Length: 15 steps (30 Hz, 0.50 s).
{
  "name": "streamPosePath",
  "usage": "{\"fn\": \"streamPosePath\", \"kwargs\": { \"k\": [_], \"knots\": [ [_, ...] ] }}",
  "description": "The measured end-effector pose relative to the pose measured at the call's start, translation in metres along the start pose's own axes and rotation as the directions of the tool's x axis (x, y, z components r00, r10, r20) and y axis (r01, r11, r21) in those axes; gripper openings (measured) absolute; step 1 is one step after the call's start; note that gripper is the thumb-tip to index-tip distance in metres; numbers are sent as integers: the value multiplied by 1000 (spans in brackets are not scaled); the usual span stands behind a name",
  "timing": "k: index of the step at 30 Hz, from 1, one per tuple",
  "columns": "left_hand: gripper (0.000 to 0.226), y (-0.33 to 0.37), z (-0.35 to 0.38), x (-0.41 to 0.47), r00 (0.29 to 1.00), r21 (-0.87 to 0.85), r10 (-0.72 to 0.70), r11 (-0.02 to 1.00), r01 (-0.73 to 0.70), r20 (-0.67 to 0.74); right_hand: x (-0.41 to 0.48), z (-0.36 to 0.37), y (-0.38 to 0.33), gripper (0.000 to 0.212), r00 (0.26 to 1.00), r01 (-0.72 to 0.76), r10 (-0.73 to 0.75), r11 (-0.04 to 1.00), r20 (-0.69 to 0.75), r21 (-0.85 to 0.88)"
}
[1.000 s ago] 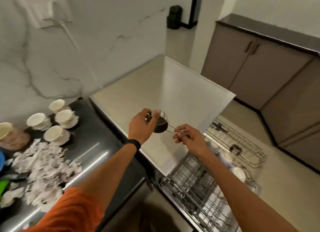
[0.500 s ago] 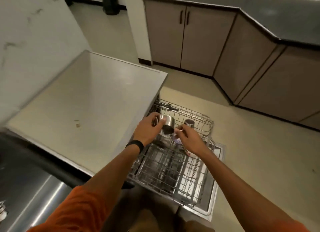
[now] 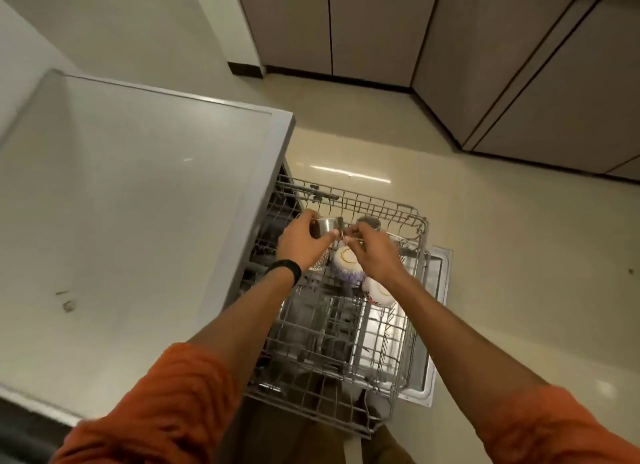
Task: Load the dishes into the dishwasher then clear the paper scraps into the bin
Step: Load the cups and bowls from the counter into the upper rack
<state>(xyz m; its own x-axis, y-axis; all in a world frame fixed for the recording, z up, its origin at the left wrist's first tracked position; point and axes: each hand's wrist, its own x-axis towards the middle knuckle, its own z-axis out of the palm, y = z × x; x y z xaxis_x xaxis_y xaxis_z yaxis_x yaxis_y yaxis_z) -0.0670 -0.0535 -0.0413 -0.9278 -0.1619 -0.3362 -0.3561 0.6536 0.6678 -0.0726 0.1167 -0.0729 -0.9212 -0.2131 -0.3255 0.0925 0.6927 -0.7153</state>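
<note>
My left hand (image 3: 302, 244) grips a small steel measuring cup (image 3: 327, 225) by its bowl, low over the far part of the pulled-out dishwasher rack (image 3: 410, 339). My right hand (image 3: 375, 254) pinches the cup's thin handle from the right. Just below my hands, two white cups sit upside down in the rack: one with a purple pattern (image 3: 346, 266) and one with red marks (image 3: 379, 292). Another steel cup (image 3: 369, 223) rests behind my right hand. The paper scraps and the bin are out of view.
The dishwasher's white top (image 3: 131, 200) fills the left side. Its open door (image 3: 438, 290) lies flat under the rack. Grey-brown cabinets (image 3: 519, 65) line the far wall and right side, with beige floor (image 3: 519, 256) between them and the rack.
My view has swung from the counter with cups and scraps down to the rack. Both hands carried the steel measuring cup from above the dishwasher top down over the rack.
</note>
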Motion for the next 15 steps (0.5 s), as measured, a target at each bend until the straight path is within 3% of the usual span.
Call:
{"fn": "streamPosePath", "kwargs": {
  "k": [4,8,15],
  "knots": [
    [32,-26,28,53,998,-61,-69,996,68,-11,56,24,24,20,998,-28,28,1000,55,-7],
    [39,-58,52,96,984,-16,-156,988,155,-87,99,56,36,27,989,-49,65,992,135,-118],
    [42,-103,83,141,966,60,-179,979,193,-188,143,99,46,48,957,-20,69,985,282,-171]
  ]
}}
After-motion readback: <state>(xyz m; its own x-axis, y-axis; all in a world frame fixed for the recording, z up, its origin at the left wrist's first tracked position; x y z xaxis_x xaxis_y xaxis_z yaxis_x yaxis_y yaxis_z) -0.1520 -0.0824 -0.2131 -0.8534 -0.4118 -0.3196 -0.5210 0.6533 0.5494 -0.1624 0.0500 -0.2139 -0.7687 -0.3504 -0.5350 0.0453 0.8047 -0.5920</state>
